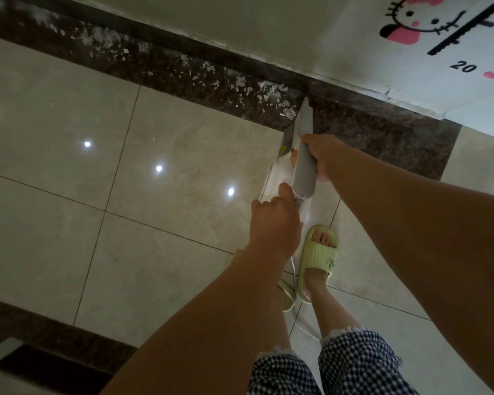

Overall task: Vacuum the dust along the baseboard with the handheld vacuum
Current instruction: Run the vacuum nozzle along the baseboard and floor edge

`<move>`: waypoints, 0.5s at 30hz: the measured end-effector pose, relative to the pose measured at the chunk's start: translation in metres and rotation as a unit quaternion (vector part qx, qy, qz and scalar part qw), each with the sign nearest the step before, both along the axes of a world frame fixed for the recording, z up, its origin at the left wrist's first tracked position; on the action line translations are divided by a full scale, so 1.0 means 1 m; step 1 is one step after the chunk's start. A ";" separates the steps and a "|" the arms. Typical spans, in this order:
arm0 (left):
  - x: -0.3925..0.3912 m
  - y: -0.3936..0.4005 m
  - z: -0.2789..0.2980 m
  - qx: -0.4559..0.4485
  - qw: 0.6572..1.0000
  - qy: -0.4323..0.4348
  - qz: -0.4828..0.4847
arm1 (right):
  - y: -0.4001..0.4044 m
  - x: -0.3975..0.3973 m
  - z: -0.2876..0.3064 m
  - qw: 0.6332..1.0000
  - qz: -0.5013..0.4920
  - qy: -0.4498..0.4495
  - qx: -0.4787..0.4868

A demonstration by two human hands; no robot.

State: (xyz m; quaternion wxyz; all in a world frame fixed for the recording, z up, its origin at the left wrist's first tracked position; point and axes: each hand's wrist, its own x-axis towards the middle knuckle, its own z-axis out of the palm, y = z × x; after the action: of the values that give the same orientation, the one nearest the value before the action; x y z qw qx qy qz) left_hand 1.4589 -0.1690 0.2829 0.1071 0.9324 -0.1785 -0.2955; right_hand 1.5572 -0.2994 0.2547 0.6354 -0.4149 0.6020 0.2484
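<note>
Down at the foot of the wall, I see the handheld vacuum point(304, 163) pointing away from me, its narrow grey nozzle tip touching the dark speckled border strip point(368, 129) just beside the baseboard point(240, 57). My right hand point(324, 158) wraps around the middle of the grey body, fingers curled over it. My left hand point(274, 220) grips the rear end of the vacuum, thumb up against the grey barrel. White scraps of debris point(240, 84) lie scattered along the dark strip to the left of the nozzle, the nearest bits just beside its tip. A thin white cord point(294, 269) hangs below my left wrist. My feet stand on the pale glossy floor tiles point(126, 195) in light green slippers point(318, 260). A height-chart sticker point(439, 32) with a cartoon cat sits on the wall at upper right.
</note>
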 end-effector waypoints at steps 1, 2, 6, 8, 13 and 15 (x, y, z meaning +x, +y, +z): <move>0.001 -0.001 -0.001 -0.001 1.000 0.002 0.003 | 0.000 0.002 0.000 1.000 0.003 0.002 -0.003; 0.003 -0.001 -0.002 -0.002 1.000 0.003 0.005 | 0.000 0.003 0.000 1.000 0.005 0.003 -0.007; 0.007 -0.002 -0.004 0.004 1.000 -0.005 0.003 | 0.000 0.009 0.001 1.000 0.003 0.001 -0.006; 0.009 -0.002 -0.004 0.013 1.000 -0.016 -0.006 | 0.000 0.009 0.001 1.000 0.004 -0.001 -0.009; 0.003 0.004 -0.002 0.011 1.000 -0.026 -0.006 | 0.003 0.002 0.005 1.000 -0.005 0.001 -0.008; -0.002 0.007 0.000 0.005 1.000 -0.013 -0.005 | 0.006 -0.003 0.005 1.000 -0.007 0.003 -0.002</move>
State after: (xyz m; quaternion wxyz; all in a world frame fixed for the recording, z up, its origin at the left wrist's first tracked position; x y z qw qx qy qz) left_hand 1.4571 -0.1618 0.2829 0.0983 0.9357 -0.1830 -0.2852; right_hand 1.5544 -0.2931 0.2594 0.6345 -0.4115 0.6071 0.2440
